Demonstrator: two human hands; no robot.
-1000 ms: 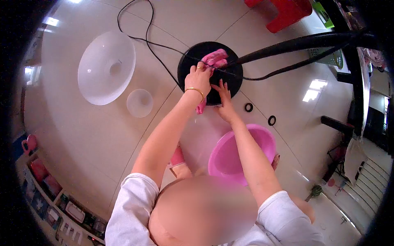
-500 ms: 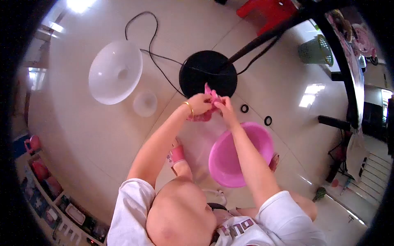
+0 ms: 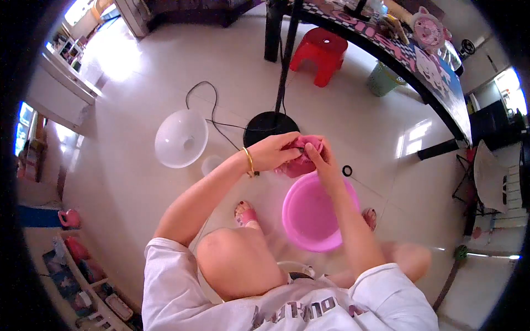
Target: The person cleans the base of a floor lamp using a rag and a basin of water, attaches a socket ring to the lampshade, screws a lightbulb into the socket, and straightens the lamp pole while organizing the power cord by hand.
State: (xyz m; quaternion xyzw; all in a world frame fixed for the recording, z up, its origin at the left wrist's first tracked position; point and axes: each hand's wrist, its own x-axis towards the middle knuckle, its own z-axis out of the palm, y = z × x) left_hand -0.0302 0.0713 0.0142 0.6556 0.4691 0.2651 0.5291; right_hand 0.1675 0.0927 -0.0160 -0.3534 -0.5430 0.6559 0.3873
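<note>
My left hand [image 3: 273, 152] and right hand [image 3: 326, 161] grip a pink cloth [image 3: 298, 166] near the basin [image 3: 309, 212]. Beyond stands a black base [image 3: 265, 124]; leftward, a white shade [image 3: 178, 140]; farther off, a red stool [image 3: 319, 49].

- Here's the pink cloth [image 3: 298, 166], bunched up and off the floor, gripped between the left hand [image 3: 271, 152] and the right hand [image 3: 327, 164]!
- Crumpled all over, folds stacked at the top, a darker pink stretch sagging below.
- A small dark spot shows between the fingers; what it is, can't tell.
- And it hangs right by the pink basin's [image 3: 312, 218] far rim, contact unclear.
</note>
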